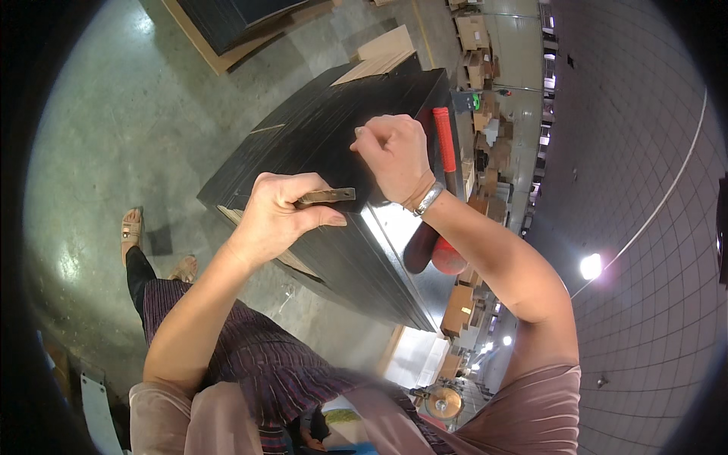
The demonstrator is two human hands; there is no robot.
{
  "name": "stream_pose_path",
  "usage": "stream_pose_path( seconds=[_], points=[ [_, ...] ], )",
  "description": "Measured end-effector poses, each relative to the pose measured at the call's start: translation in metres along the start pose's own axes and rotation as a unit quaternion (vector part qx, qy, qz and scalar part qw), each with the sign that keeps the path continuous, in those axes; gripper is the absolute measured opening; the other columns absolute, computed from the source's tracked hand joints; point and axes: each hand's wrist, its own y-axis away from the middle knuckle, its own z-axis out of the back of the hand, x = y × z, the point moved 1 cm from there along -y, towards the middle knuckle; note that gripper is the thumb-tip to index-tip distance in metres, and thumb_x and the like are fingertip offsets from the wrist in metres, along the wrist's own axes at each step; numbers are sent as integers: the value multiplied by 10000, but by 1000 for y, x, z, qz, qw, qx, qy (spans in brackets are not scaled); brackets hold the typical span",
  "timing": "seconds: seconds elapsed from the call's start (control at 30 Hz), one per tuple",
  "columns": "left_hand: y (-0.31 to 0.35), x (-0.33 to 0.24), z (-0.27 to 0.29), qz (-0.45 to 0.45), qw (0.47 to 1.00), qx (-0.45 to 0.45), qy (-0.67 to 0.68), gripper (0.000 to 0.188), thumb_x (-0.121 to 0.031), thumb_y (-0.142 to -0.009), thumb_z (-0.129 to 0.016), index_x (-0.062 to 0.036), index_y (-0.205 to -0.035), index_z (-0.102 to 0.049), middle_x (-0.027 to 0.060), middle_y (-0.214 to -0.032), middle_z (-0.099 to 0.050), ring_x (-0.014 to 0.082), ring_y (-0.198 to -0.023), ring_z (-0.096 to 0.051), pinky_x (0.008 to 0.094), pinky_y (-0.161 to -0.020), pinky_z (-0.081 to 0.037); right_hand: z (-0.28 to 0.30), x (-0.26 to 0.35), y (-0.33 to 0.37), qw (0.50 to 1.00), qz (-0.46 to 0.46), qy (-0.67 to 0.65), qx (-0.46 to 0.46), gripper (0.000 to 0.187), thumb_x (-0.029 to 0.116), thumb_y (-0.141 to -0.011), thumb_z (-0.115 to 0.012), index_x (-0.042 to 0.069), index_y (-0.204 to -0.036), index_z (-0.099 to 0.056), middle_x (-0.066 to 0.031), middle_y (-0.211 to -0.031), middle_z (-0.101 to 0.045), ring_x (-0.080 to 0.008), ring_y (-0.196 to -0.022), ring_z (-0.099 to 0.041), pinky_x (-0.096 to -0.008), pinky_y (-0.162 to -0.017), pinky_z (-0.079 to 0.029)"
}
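My left hand [282, 212] pinches a short, flat, brownish metal strip [330, 196] between thumb and fingers. A small hole shows near the strip's free end. My right hand [398, 152] is closed, its thumb and fingertips pressed together. Whatever it may hold is too small or hidden to make out. Both hands are over a tall stack of black panels [318, 129]; whether they touch it, I cannot tell. Just beyond my right wrist lies a mallet with a red grip [444, 140] and a rounded red head [449, 258], partly covered by my forearm.
Pale cardboard sheets [383, 53] stick out at the stack's far end. Another dark stack on cardboard [254, 15] stands on the concrete floor [114, 114] at upper left. Cardboard boxes [474, 34] line the right side. A round fan-like object [444, 402] is near the bottom.
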Motion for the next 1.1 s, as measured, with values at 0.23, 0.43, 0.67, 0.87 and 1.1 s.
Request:
stream_pose_path(
  seconds=[0.23, 0.43, 0.67, 0.87, 1.1],
  points=[
    [-5, -1, 7, -7, 1000, 26, -16, 201, -88, -747, -823, 31, -839, -689, 75, -694, -695, 83, -639, -626, 235, -611, -476, 0, 3, 0, 1000, -15, -4, -9, 286, 182, -806, -614, 21, -570, -596, -183, -591, -556, -377, -568, -564, -446, -555, -435],
    [0, -16, -3, 39, 998, -6, -50, 199, -86, -760, -812, 15, -816, -650, 18, -616, -586, 57, -609, -538, 239, -576, -429, 2, 3, 2, 999, -36, -5, 0, 289, 200, -827, -602, 20, -602, -623, -194, -615, -563, -391, -587, -569, -453, -559, -437],
    [12, 12, -7, 7, 990, -138, 40, 225, -227, -964, -643, -31, -860, -607, -29, -659, -500, 42, -596, -435, 221, -540, -335, -1, 2, -4, 1000, -27, -13, -6, 308, 211, -839, -594, 12, -606, -620, -202, -603, -555, -394, -597, -578, -456, -568, -447],
    [45, 12, -12, 130, 978, -153, 62, 353, -370, -1058, -434, -71, -899, -533, -39, -592, -457, 42, -519, -404, 211, -488, -307, 1, 2, 0, 1000, -31, -4, -1, 311, 201, -826, -608, 18, -575, -602, -186, -598, -571, -381, -594, -581, -451, -587, -449],
    [54, 4, -31, 123, 980, -150, -35, 279, -225, -1053, -463, -30, -875, -553, 11, -506, -475, 83, -448, -456, 266, -452, -362, 4, 3, 4, 1000, -4, 22, 14, 278, 168, -809, -619, 50, -558, -606, -127, -604, -602, -326, -623, -584, -429, -669, -434]
  ],
)
